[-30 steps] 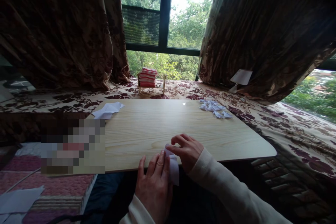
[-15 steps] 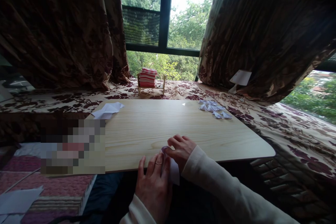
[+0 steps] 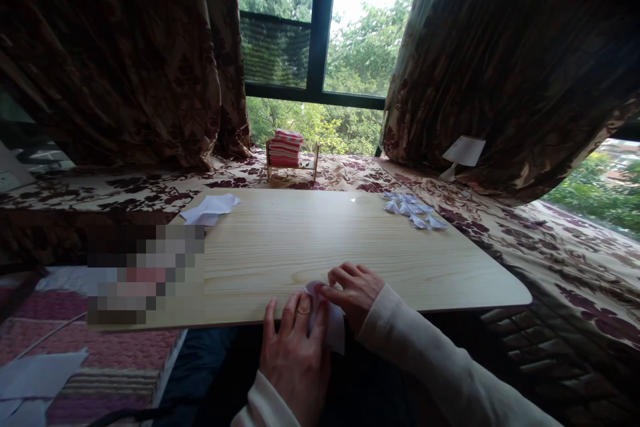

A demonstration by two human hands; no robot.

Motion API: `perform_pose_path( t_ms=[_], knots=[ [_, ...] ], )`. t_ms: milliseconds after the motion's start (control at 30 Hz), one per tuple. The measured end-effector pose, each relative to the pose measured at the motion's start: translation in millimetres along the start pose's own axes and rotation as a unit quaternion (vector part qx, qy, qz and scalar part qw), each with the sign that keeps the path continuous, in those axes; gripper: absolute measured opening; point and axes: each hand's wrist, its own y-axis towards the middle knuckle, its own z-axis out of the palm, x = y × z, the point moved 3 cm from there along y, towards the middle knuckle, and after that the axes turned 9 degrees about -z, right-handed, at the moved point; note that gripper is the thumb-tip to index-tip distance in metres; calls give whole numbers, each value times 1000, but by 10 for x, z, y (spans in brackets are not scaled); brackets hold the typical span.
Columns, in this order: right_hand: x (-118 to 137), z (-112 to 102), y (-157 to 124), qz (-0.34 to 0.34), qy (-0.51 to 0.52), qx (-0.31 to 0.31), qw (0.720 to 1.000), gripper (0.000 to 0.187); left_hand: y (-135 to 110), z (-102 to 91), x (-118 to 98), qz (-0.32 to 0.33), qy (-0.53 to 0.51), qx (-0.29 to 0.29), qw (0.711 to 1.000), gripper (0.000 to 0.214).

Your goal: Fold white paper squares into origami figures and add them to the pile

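Note:
My left hand (image 3: 295, 353) lies with its fingers pressed flat on a small white paper (image 3: 333, 327) at the near edge of the wooden table (image 3: 310, 247). My right hand (image 3: 355, 290) has its fingers curled and pinches the upper corner of the same paper. Part of the paper hangs over the table's edge between my hands. A ring shows on my left hand.
A white paper sheet (image 3: 210, 208) lies at the table's far left corner. Several small folded paper pieces (image 3: 414, 208) sit at the far right. A striped cloth stack on a small wooden rack (image 3: 286, 150) stands by the window. Patterned curtains hang on both sides.
My right hand slid slightly left and nearer along the paper's top. My left hand stayed pressed on it. The view shifted a little.

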Motion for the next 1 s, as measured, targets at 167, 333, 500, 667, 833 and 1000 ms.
perform_pose_path(
  t_ms=[167, 333, 500, 667, 833, 1000],
  knots=[
    [-20, -24, -16, 0, 8, -10, 1000, 32, -16, 54, 1, 7, -23, -34, 999, 44],
    [-27, 21, -27, -22, 10, -26, 999, 36, 18, -25, -9, 13, -24, -19, 999, 45],
    [-4, 63, -52, -31, 4, -50, 998, 39, 26, -64, -6, 7, -26, 10, 1000, 44],
    [-1, 128, -74, -38, -22, -71, 997, 41, 13, -37, 8, -6, -21, -6, 1000, 47],
    [-38, 213, -91, -34, -51, -98, 993, 37, 7, -21, 19, -9, -22, -5, 1000, 51],
    [-63, 207, -106, -36, -57, -94, 993, 37, 4, -21, 16, -3, -21, -6, 1000, 53]
  ],
)
